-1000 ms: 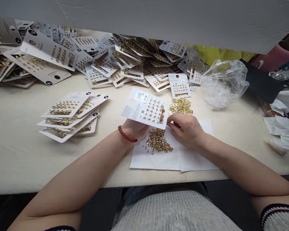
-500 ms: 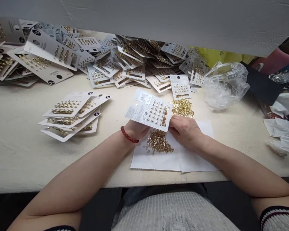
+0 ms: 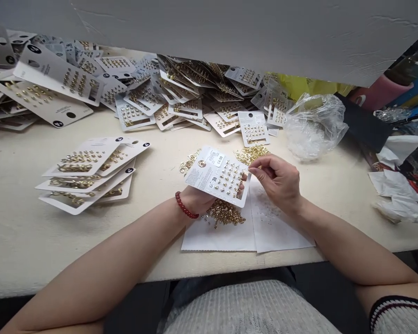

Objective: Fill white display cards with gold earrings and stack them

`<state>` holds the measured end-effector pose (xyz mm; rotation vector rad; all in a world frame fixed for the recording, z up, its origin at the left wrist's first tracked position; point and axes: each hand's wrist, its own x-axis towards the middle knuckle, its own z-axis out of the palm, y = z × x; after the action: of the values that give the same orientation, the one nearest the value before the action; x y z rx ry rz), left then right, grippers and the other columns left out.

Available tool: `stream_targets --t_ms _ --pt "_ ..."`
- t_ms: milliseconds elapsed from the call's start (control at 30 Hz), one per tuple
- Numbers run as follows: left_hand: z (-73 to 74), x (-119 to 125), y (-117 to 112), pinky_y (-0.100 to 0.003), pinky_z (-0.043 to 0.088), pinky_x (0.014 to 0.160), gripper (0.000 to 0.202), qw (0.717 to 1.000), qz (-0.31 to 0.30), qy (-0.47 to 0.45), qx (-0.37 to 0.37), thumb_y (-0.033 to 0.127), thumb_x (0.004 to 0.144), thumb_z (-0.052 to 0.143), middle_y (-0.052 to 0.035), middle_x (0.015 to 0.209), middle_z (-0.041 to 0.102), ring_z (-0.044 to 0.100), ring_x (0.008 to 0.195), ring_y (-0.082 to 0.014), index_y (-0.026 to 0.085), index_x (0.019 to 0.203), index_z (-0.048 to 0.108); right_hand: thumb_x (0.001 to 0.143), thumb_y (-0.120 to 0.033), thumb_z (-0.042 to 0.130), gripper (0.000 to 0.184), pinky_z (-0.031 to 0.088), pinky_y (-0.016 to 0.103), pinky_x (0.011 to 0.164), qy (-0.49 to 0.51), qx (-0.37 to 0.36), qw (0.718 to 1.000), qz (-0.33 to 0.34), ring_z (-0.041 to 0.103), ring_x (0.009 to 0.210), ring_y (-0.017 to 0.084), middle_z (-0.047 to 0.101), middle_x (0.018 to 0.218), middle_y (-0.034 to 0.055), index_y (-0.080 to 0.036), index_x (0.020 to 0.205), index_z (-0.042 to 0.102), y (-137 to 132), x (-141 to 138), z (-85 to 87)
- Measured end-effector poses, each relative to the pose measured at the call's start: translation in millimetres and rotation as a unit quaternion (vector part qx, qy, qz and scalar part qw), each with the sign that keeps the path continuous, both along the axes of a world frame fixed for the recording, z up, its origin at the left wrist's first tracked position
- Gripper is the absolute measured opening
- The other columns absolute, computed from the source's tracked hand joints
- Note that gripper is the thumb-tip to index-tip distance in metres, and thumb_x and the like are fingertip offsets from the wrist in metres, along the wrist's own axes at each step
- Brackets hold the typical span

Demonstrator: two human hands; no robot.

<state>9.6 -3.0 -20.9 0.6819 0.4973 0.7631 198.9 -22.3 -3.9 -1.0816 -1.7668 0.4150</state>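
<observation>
My left hand (image 3: 199, 199), with a red bead bracelet at its wrist, holds a white earring card (image 3: 204, 174) from behind, its fingers mostly hidden. Rows of small studs stand on the tilted card. Thumb and forefinger of my right hand (image 3: 280, 181) are pinched together at the card's upper right corner. Beneath the card a heap of tiny gold earring backs (image 3: 226, 215) lies on white paper (image 3: 216, 241). Small clear bits (image 3: 269, 211) are scattered on the paper below my right hand. Gold rings (image 3: 253, 152) are piled beyond the card, more rings (image 3: 189, 161) to its left.
Several filled earring cards (image 3: 87, 181) are stacked at the left. A large jumble of cards (image 3: 188, 88) runs along the back under a grey panel (image 3: 209, 32). A clear plastic bag (image 3: 313, 127) and crumpled white paper (image 3: 399, 199) lie to the right.
My right hand has come out from behind the card's edge to its upper right corner. The card sits slightly lower in view, and the rings to its left now show. The view has shifted.
</observation>
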Motion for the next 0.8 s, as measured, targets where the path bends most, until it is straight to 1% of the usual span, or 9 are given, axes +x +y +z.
stream_targets --t_ms 100,167,300,467,600,700,800 --pt "0.1 0.9 -0.2 -0.026 0.056 0.057 0.032 1.0 0.003 -0.003 0.02 0.045 0.076 0.078 -0.0028 0.074 0.072 0.065 0.06 -0.0142 0.015 0.083 0.071 0.088 -0.018 0.068 0.006 0.039 0.024 0.048 -0.004 0.0 1.0 0.001 0.045 0.053 0.008 0.067 0.073 0.0005 -0.018 0.082 0.067 0.3 -1.0 -2.4" --pt "0.4 1.5 0.1 -0.026 0.056 0.057 0.031 1.0 -0.002 0.005 0.03 0.045 0.076 0.078 -0.0016 0.069 0.07 0.064 0.058 -0.0142 0.015 0.08 0.07 0.088 -0.019 0.068 0.006 0.039 0.024 0.048 0.0 0.0 1.0 0.003 0.045 0.053 0.008 0.067 0.073 0.0007 -0.017 0.083 0.067 0.5 -1.0 -3.0" --pt "1.4 3.1 0.8 -0.027 0.056 0.058 0.029 0.999 0.002 0.021 0.031 0.043 0.077 0.077 -0.0015 0.069 0.07 0.064 0.059 -0.0151 0.015 0.08 0.069 0.088 -0.017 0.068 0.005 0.039 0.023 0.048 -0.001 0.002 1.0 0.009 0.044 0.052 0.007 0.067 0.073 0.0005 -0.017 0.083 0.068 0.4 -0.7 -2.2" --pt "3.6 5.0 1.2 -0.025 0.053 0.052 0.028 0.999 0.004 0.028 0.033 0.041 0.072 0.08 -0.0006 0.065 0.069 0.06 0.052 -0.0132 0.016 0.074 0.069 0.087 -0.016 0.069 0.005 0.037 0.023 0.047 -0.017 0.008 1.0 0.01 0.041 0.051 0.007 0.066 0.071 -0.0005 -0.017 0.082 0.068 -0.4 -0.8 -0.4" --pt "3.1 4.3 1.5 -0.026 0.053 0.055 0.024 0.999 0.002 0.03 0.045 0.039 0.076 0.077 -0.0005 0.065 0.069 0.062 0.054 -0.0136 0.016 0.076 0.07 0.086 -0.013 0.069 0.007 0.036 0.023 0.047 -0.024 0.023 0.999 0.012 0.039 0.05 0.006 0.066 0.069 -0.0012 -0.017 0.081 0.067 -0.8 -2.2 -0.6" --pt "2.7 3.9 1.7 -0.026 0.054 0.056 0.023 0.998 0.011 0.04 0.052 0.038 0.08 0.074 -0.0008 0.064 0.068 0.062 0.055 -0.0135 0.016 0.075 0.068 0.086 -0.013 0.069 0.008 0.035 0.023 0.046 -0.03 0.013 0.999 0.01 0.037 0.049 0.006 0.065 0.069 -0.0016 -0.017 0.08 0.066 -1.1 -2.6 -0.9" --pt "4.1 5.5 1.5 -0.026 0.054 0.058 0.021 0.996 0.033 0.049 0.065 0.036 0.082 0.073 -0.0007 0.064 0.068 0.063 0.055 -0.0136 0.017 0.073 0.067 0.086 -0.015 0.068 0.007 0.035 0.023 0.046 -0.035 -0.001 0.999 0.009 0.037 0.049 0.006 0.063 0.066 -0.0024 -0.017 0.079 0.067 -1.3 -2.2 -0.7"
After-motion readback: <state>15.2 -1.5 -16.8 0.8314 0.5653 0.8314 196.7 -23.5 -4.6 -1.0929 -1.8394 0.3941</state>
